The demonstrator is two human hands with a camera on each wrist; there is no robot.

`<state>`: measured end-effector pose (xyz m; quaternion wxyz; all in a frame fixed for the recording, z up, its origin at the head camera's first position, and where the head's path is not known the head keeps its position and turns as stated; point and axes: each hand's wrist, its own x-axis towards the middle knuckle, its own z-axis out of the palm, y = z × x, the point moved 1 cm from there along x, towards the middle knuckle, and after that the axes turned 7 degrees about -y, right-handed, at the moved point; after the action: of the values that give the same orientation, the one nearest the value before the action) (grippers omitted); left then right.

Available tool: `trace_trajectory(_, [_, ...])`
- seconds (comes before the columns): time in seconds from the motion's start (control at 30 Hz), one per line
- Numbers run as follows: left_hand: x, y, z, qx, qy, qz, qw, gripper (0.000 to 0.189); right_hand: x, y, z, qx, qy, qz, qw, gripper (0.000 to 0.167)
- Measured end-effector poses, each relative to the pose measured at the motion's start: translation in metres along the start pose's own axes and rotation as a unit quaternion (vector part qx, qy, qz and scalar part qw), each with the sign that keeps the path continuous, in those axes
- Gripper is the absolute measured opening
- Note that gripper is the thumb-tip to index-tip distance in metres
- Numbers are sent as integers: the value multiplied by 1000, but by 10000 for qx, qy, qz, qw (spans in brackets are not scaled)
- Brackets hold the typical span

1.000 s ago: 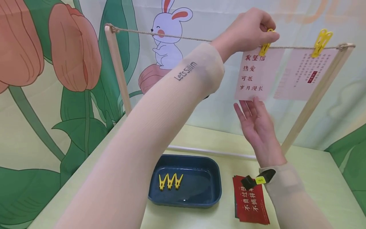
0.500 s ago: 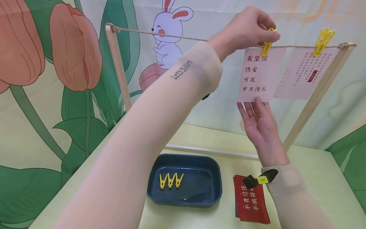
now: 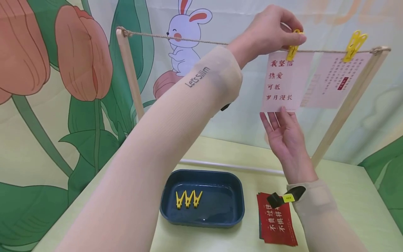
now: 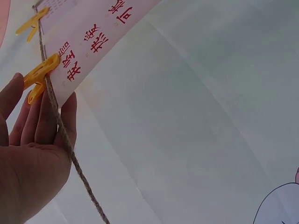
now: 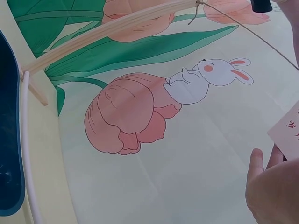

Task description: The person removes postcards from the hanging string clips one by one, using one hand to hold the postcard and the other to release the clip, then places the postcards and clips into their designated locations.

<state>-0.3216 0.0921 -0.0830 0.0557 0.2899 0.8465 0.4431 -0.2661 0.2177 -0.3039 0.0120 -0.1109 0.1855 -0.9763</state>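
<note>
In the head view my left hand (image 3: 267,29) reaches up to the twine and pinches a yellow clothespin (image 3: 292,47), which sits over the top edge of a pale pink card (image 3: 280,84) with red characters. The left wrist view shows the thumb at one handle of this clothespin (image 4: 41,74) and the other fingers behind the card corner. My right hand (image 3: 288,136) holds the card's bottom edge, thumb in front and fingers behind. To the right, a second pink card (image 3: 330,84) hangs from another yellow clothespin (image 3: 355,45).
The twine (image 3: 151,34) runs between two wooden posts (image 3: 349,105). On the table, a dark blue tray (image 3: 226,224) holds 3 yellow clothespins (image 3: 188,199). Beside it lies a stack of red cards (image 3: 277,224). A printed backdrop with a rabbit (image 3: 184,42) hangs behind.
The right hand and the held card's lower edge have shifted slightly right and down since a second ago. My left hand stays at the clothespin.
</note>
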Motion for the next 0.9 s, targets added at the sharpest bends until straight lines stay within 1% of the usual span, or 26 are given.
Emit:
trace_trajectory(0.2, [-3, 0, -2, 138, 190, 162, 9996, 25, -1, 1, -1, -68, -47, 21, 10000, 48])
trace_trajectory(0.5, [-6, 1, -5, 343, 591, 178, 9975, 20, -5, 2, -5, -113, -104, 89, 9998, 49])
trace_trajectory(0.73, [-8, 6, -7, 569, 824, 195, 9948, 18, -7, 1, -6, -192, -138, 105, 9997, 50])
trace_trajectory(0.9, [-11, 9, -8, 620, 1069, 434, 9914, 15, -9, 0, -8, -229, -148, 128, 9995, 50])
